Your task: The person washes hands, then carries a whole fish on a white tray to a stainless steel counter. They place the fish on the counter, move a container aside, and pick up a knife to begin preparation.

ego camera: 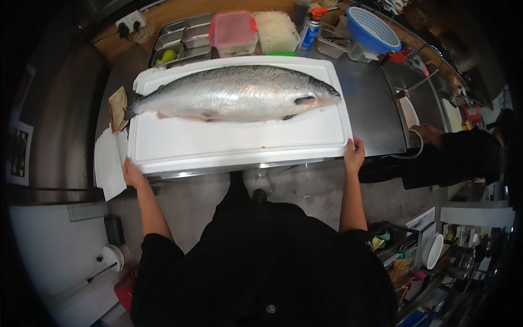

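A whole salmon, silver with a dark speckled back, lies across a white foam box lid. Its head points right, and its tail reaches past the lid's left edge. My left hand grips the lid's near left corner. At the near right corner, my right hand holds the edge, with the thumb towards the top. The lid is over the steel worktop; whether it rests fully on it I cannot tell. A small reddish bit sits on the lid in front of the fish.
Behind the lid stand a steel compartment tray with limes, a pink-lidded tub, a tub of white shreds, a gas torch and a blue colander. White cloth hangs at left. Another person's hand is by the sink.
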{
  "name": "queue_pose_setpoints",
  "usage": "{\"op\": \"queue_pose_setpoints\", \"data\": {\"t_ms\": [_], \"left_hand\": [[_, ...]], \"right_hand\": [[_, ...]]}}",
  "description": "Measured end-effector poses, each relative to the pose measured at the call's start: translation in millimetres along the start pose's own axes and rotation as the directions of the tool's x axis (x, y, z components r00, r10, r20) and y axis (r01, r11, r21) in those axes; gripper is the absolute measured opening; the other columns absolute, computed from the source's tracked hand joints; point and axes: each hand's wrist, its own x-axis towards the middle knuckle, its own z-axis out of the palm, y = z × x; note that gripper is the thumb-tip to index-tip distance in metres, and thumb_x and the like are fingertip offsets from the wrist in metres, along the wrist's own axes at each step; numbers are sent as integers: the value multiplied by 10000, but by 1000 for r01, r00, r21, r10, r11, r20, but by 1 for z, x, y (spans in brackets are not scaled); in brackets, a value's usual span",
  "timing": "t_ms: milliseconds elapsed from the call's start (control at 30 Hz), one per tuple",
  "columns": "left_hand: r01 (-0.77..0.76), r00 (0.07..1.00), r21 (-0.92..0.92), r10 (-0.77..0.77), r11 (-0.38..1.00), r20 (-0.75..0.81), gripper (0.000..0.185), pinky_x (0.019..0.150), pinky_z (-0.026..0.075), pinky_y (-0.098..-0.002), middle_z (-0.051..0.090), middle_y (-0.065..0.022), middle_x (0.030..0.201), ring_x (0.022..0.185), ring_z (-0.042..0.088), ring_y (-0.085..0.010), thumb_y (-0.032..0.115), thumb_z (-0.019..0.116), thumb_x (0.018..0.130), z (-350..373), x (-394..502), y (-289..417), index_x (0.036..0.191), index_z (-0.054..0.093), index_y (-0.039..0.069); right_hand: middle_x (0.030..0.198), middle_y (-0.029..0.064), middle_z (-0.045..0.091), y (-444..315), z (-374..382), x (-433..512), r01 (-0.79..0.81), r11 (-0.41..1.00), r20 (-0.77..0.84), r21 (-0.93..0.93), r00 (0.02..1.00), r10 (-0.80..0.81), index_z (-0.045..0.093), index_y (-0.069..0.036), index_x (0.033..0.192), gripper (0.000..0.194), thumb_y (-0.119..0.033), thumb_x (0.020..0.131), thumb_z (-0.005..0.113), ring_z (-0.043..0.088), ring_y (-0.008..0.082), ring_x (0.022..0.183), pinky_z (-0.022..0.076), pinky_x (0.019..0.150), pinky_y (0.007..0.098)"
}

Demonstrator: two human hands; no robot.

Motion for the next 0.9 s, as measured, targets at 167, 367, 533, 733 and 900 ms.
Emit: {"op": "queue_pose_setpoints", "data": {"t_ms": [167, 367, 533, 733, 900], "left_hand": [[-10, 1000, -20, 10, 1000, 17, 336, 932, 465, -312, 703, -108, 1099, 996, 625, -205, 254, 595, 945, -4, -7, 3, 1108, 701, -20], [-99, 995, 51, 100, 994, -25, 303, 931, 467, -313, 698, -114, 1095, 1002, 621, -210, 218, 590, 951, -4, -5, -10, 1114, 693, -16], [-93, 995, 62, 95, 994, -30, 291, 935, 465, -314, 700, -119, 1100, 1001, 623, -218, 202, 608, 944, -5, -5, -13, 1122, 692, -12], [12, 1000, 99, -11, 995, -4, 311, 931, 462, -309, 690, -105, 1104, 999, 607, -190, 212, 640, 943, -11, -18, 8, 1160, 679, -8], [58, 998, 32, -58, 998, -10, 315, 920, 464, -300, 666, -110, 1131, 992, 595, -179, 176, 629, 949, -15, -27, 11, 1177, 655, -39]], "right_hand": [[1007, 129, 715, -31, -43, 11, 100, 981, 13, -165, 995, -99, 642, -28, 1152, 278, -140, 899, 657, 704, 213, 920, 538, 834, 376], [803, 52, 704, -119, -22, 43, 70, 916, 13, 396, 997, -82, 651, -4, 1130, 235, -19, 896, 660, 712, 136, 831, 545, 573, 247], [819, 72, 698, -200, 48, 92, 145, 969, 388, 199, 897, -213, 692, -27, 1071, 173, -65, 903, 675, 692, 128, 744, 540, 588, 258], [968, 142, 720, -251, 190, 155, 634, 773, 712, -8, 547, -441, 738, -115, 1019, 179, -118, 863, 651, 699, 293, 880, 533, 826, 412], [1003, 134, 721, -262, 285, 194, 846, 497, 825, -193, 414, -385, 748, -168, 1047, 241, -113, 871, 593, 686, 328, 952, 529, 859, 447]]}}
